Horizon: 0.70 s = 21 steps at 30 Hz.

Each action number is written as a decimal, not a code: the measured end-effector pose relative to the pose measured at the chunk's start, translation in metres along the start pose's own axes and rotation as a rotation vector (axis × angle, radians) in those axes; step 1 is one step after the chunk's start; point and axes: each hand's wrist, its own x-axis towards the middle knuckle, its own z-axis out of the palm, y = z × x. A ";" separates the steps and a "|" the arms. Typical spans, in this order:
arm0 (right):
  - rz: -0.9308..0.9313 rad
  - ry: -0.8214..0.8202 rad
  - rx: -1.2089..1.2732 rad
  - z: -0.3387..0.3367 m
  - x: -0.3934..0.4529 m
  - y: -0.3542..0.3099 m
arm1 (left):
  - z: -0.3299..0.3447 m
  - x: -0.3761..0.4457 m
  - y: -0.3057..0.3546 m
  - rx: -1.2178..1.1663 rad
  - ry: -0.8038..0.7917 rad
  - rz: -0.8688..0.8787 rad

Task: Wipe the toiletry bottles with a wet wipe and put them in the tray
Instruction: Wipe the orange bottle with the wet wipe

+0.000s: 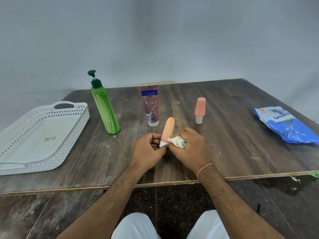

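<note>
My left hand (149, 149) grips the white cap end of a small orange tube (167, 130), which points up and away over the table's near middle. Against the tube's lower right side, my right hand (187, 147) holds a crumpled white wet wipe (176, 141). A tall green pump bottle (105, 105) stands left of centre. Behind the hands a brown lotion tube (150, 104) stands on its white cap. A small pink-capped bottle (199, 110) stands to the right. The white perforated tray (32, 140) lies at the left with no bottles in it.
A blue wet-wipe pack (284, 125) lies near the table's right edge. The wooden table's front edge (155, 184) runs just below my wrists. My white-clad knees show under it. A grey wall stands behind the table.
</note>
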 end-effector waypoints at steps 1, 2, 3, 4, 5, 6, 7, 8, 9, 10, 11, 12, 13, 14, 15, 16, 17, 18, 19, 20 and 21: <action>0.004 0.013 -0.002 0.000 0.000 0.001 | 0.000 -0.001 0.000 0.001 0.000 -0.002; 0.004 0.018 0.000 0.000 0.000 0.001 | 0.000 -0.001 0.000 0.002 0.000 -0.003; -0.003 0.014 0.002 0.000 0.000 0.001 | -0.001 -0.001 0.000 0.003 0.001 -0.004; -0.011 0.001 0.007 0.000 -0.001 0.000 | -0.001 -0.001 0.001 0.002 0.003 -0.003; -0.014 -0.017 0.013 0.000 -0.001 0.000 | 0.000 -0.001 0.002 0.003 0.004 -0.001; -0.012 -0.034 0.018 0.000 -0.001 -0.001 | 0.000 -0.001 0.003 0.006 0.003 0.002; -0.010 -0.047 0.021 0.000 -0.001 -0.001 | 0.001 -0.001 0.004 0.010 0.003 0.006; -0.010 -0.053 0.025 0.000 -0.002 -0.001 | 0.001 -0.001 0.004 0.014 0.002 0.008; -0.013 -0.054 0.032 0.000 -0.001 -0.001 | 0.001 -0.002 0.004 0.018 0.001 0.007; -0.020 -0.048 0.037 0.001 -0.002 -0.001 | 0.001 -0.002 0.004 0.024 -0.001 0.006; -0.025 -0.037 0.036 0.001 -0.001 -0.001 | 0.000 -0.002 0.003 0.028 -0.003 0.006; -0.028 -0.022 0.031 0.001 -0.001 -0.001 | 0.000 -0.002 0.002 0.028 -0.004 0.005; -0.030 -0.005 0.021 0.001 -0.001 -0.002 | 0.000 -0.002 0.002 0.022 -0.004 0.003; -0.030 0.007 0.011 0.002 0.000 -0.001 | 0.000 -0.002 0.003 0.015 -0.001 0.001; -0.028 0.008 0.003 0.001 0.000 -0.001 | 0.001 -0.002 0.003 0.011 0.002 0.000; -0.026 -0.002 -0.003 0.001 0.000 -0.001 | 0.001 -0.002 0.003 0.010 0.004 -0.002; -0.024 -0.021 -0.004 0.001 0.000 -0.001 | 0.001 -0.002 0.003 0.012 0.005 -0.003; -0.026 -0.040 -0.001 0.000 -0.001 -0.002 | 0.001 -0.003 0.003 0.017 0.006 -0.004; -0.030 -0.055 0.004 0.000 -0.001 -0.002 | 0.001 -0.002 0.003 0.025 0.005 -0.004; -0.035 -0.059 0.010 0.000 -0.002 -0.002 | 0.000 -0.002 0.003 0.031 0.002 -0.002; -0.036 -0.052 0.014 0.000 -0.002 -0.003 | 0.000 -0.002 0.003 0.030 0.001 -0.001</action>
